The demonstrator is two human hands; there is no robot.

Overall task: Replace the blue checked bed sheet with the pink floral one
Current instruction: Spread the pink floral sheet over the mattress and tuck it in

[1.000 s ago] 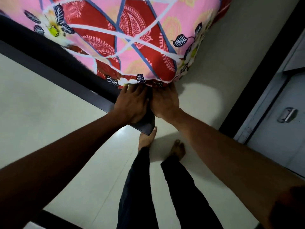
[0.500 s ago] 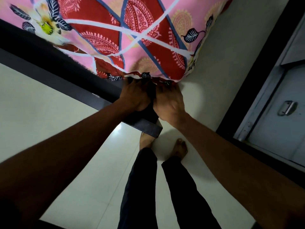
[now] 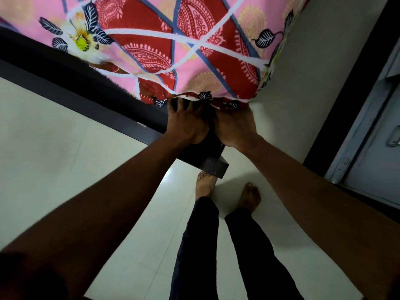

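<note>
Tucking the pink floral sheet (image 3: 184,50) in at the mattress corner near the middle of the frame, and it's already covering the bed across the top. I'm shoving my left hand (image 3: 187,124) in with fingers spread wide under the hem, right above the dark bed frame (image 3: 71,83), and my right hand (image 3: 234,126) is just beside it, fingers buried under the fabric, so can't tell their shape. Pulling the hem taut and sliding in flat is probably what's going to stop it bunching.

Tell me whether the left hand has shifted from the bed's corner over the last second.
No. The left hand stays on the corner of the bed frame, touching the pink floral sheet at its edge, beside the right hand.
</note>
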